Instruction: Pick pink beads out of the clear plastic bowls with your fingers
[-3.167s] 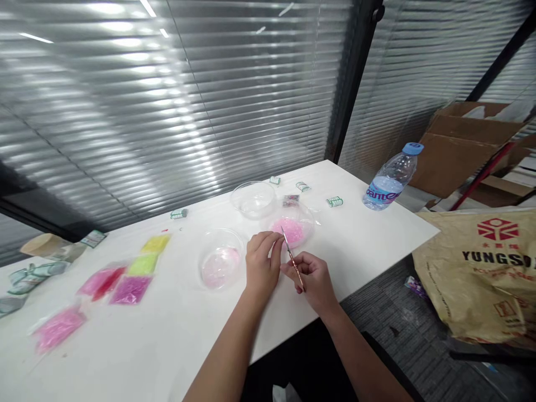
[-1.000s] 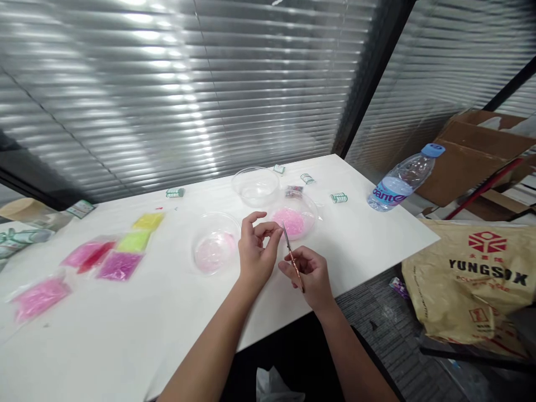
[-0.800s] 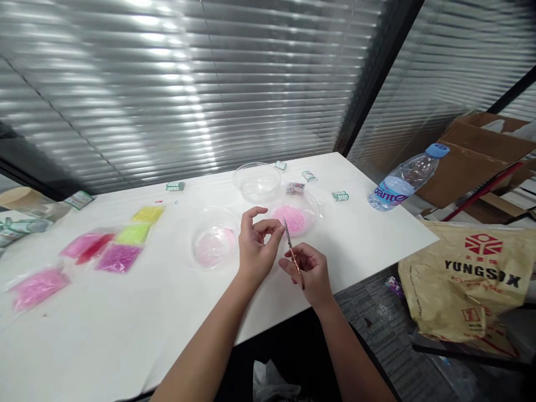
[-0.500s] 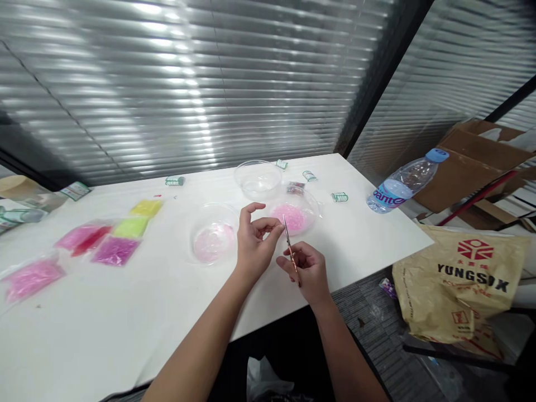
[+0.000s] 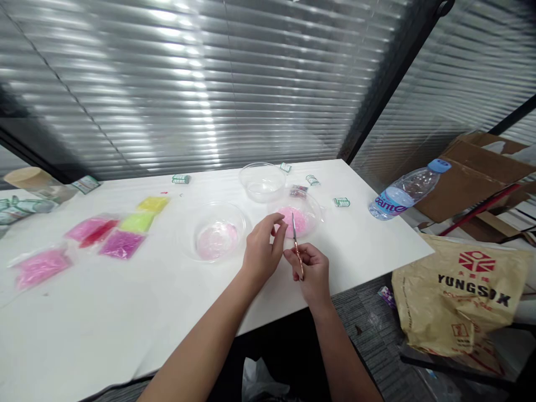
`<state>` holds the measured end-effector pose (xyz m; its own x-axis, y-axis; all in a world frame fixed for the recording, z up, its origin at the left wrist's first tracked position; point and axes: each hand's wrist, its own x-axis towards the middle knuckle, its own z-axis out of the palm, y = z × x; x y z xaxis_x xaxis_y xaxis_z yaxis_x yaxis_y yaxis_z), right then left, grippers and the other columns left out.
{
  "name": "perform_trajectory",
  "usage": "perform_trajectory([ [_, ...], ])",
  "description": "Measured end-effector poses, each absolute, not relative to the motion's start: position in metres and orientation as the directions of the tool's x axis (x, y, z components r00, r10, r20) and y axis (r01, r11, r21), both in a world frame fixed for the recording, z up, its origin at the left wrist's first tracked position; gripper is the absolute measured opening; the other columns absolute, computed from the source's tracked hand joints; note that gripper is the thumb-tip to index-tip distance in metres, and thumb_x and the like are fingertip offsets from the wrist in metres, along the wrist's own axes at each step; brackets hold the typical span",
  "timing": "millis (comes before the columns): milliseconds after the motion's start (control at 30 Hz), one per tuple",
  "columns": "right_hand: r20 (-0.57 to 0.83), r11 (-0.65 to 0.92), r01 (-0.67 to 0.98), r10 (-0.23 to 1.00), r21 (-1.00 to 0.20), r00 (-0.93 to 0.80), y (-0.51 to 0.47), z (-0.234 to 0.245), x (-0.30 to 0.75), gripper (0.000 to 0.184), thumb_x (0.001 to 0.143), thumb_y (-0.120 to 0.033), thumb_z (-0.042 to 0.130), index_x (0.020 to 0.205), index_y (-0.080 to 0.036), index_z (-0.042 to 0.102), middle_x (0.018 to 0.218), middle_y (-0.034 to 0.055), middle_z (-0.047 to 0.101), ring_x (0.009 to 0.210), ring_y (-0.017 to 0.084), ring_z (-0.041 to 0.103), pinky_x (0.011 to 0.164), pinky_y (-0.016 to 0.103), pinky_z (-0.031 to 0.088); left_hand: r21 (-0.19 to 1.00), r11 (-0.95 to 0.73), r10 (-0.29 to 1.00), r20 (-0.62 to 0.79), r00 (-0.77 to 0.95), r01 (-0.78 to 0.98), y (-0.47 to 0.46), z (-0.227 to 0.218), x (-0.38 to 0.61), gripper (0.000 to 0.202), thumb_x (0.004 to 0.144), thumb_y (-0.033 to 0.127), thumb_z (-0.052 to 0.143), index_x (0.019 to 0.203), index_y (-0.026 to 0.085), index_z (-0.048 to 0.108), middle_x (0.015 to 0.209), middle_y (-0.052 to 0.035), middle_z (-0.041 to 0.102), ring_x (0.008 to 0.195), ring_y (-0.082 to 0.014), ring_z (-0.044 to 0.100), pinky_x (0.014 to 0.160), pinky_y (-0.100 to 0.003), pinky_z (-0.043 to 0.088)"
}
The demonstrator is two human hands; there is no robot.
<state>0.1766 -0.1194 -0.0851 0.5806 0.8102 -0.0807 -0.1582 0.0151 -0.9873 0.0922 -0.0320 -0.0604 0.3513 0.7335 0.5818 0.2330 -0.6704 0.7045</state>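
My right hand [image 5: 312, 271] is closed around a thin copper-coloured tool [image 5: 296, 245] whose metal tip points up toward a clear bowl of pink beads [image 5: 304, 219]. My left hand [image 5: 262, 248] sits just left of the tool, fingers curled in a pinch beside its tip; what they hold is too small to see. A second clear bowl with pale pink beads [image 5: 215, 237] lies left of that hand. A third clear bowl [image 5: 262, 181] stands behind, with nothing visible in it.
Bags of pink, magenta and yellow-green beads [image 5: 121, 243] lie on the left of the white table [image 5: 125, 312]. Small green spools [image 5: 341, 202] are scattered at the back. A water bottle [image 5: 404, 192] lies at the right edge. A printed sack [image 5: 464, 296] and cardboard boxes [image 5: 473, 167] stand on the floor.
My left hand has curled its raised fingers down into a pinch and moved closer to the tool tip. The right hand has tilted the tool more upright. The view shifted slightly.
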Motion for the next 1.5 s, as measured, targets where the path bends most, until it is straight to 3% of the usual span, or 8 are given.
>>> perform_trajectory([
  [267,-0.083,0.083,-0.235,0.781,-0.968,0.618,-0.119,-0.093,0.178,0.03,0.07,-0.04,0.078,0.069,-0.018,0.059,0.042,-0.0095,0.04,0.036,0.005,0.033,0.035,0.018,0.026,0.372,-0.799,0.595,0.6,0.535,0.472,-0.037,-0.063,0.089,0.015,0.091,0.018,0.046,0.085,0.019,0.059,0.077,-0.0033,0.067,0.066,-0.0149,0.061,0.053,-0.024,0.04],
  [433,-0.074,0.105,-0.259,0.798,-0.96,0.598,-0.123,-0.094,0.179,0.027,0.071,-0.037,0.079,0.069,-0.017,0.06,0.042,-0.0089,0.041,0.036,0.004,0.034,0.036,0.017,0.026,0.314,-0.801,0.567,0.673,0.475,0.51,-0.045,-0.054,0.084,0.013,0.089,0.017,0.049,0.092,0.019,0.061,0.086,-0.0031,0.07,0.059,-0.0109,0.06,0.042,-0.022,0.029],
  [567,-0.082,0.08,-0.247,0.81,-0.966,0.581,-0.125,-0.096,0.179,0.026,0.07,-0.036,0.08,0.07,-0.017,0.062,0.046,-0.0083,0.042,0.037,0.004,0.036,0.035,0.017,0.028,0.326,-0.835,0.519,0.735,0.437,0.444,-0.033,-0.02,0.058,0.014,0.086,0.012,0.051,0.091,0.019,0.063,0.082,-0.0018,0.069,0.059,-0.0099,0.058,0.048,-0.021,0.036],
  [633,-0.09,0.062,-0.236,0.808,-0.97,0.583,-0.126,-0.095,0.178,0.027,0.069,-0.037,0.08,0.071,-0.017,0.063,0.047,-0.0075,0.044,0.038,0.005,0.037,0.035,0.018,0.03,0.408,-0.765,0.601,0.731,0.323,0.498,-0.017,-0.001,0.039,0.009,0.085,0.016,0.056,0.087,0.019,0.065,0.074,-0.0004,0.067,0.055,-0.0104,0.055,0.053,-0.022,0.04],
  [767,-0.105,0.022,-0.208,0.809,-0.978,0.578,-0.126,-0.094,0.178,0.027,0.069,-0.038,0.08,0.072,-0.016,0.063,0.049,-0.0073,0.043,0.039,0.005,0.038,0.035,0.018,0.032,0.475,-0.526,0.85,0.325,0.414,0.706,0.016,0.02,0.01,0.012,0.078,0.014,0.059,0.075,0.02,0.069,0.071,-0.0028,0.067,0.06,-0.0166,0.058,0.054,-0.026,0.04],
  [867,-0.108,-0.002,-0.185,0.817,-0.983,0.567,-0.126,-0.093,0.179,0.027,0.069,-0.037,0.08,0.073,-0.016,0.064,0.049,-0.0077,0.043,0.04,0.005,0.038,0.036,0.017,0.033,0.277,-0.396,0.898,-0.083,0.433,0.875,0.027,0.014,0.008,0.025,0.079,0.012,0.051,0.092,0.023,0.07,0.093,-0.0061,0.068,0.068,-0.017,0.061,0.056,-0.025,0.041],
  [933,-0.11,-0.01,-0.181,0.825,-0.983,0.554,-0.126,-0.094,0.179,0.027,0.069,-0.037,0.08,0.074,-0.016,0.064,0.049,-0.0076,0.044,0.039,0.004,0.038,0.037,0.016,0.033,0.18,-0.383,0.886,-0.205,0.415,0.906,0.029,0.007,0.013,0.027,0.08,0.015,0.051,0.098,0.023,0.07,0.1,-0.0083,0.066,0.073,-0.0179,0.063,0.058,-0.026,0.043],
  [1500,-0.131,-0.029,-0.195,0.831,-0.98,0.54,-0.127,-0.096,0.178,0.027,0.067,-0.036,0.082,0.073,-0.016,0.064,0.046,-0.0076,0.046,0.036,0.004,0.039,0.035,0.015,0.033,0.2,-0.413,0.85,-0.265,0.455,0.888,0.032,-0.012,0.007,0.038,0.074,0.006,0.046,0.098,0.022,0.069,0.105,-0.0097,0.063,0.078,-0.0201,0.063,0.06,-0.028,0.044],
])
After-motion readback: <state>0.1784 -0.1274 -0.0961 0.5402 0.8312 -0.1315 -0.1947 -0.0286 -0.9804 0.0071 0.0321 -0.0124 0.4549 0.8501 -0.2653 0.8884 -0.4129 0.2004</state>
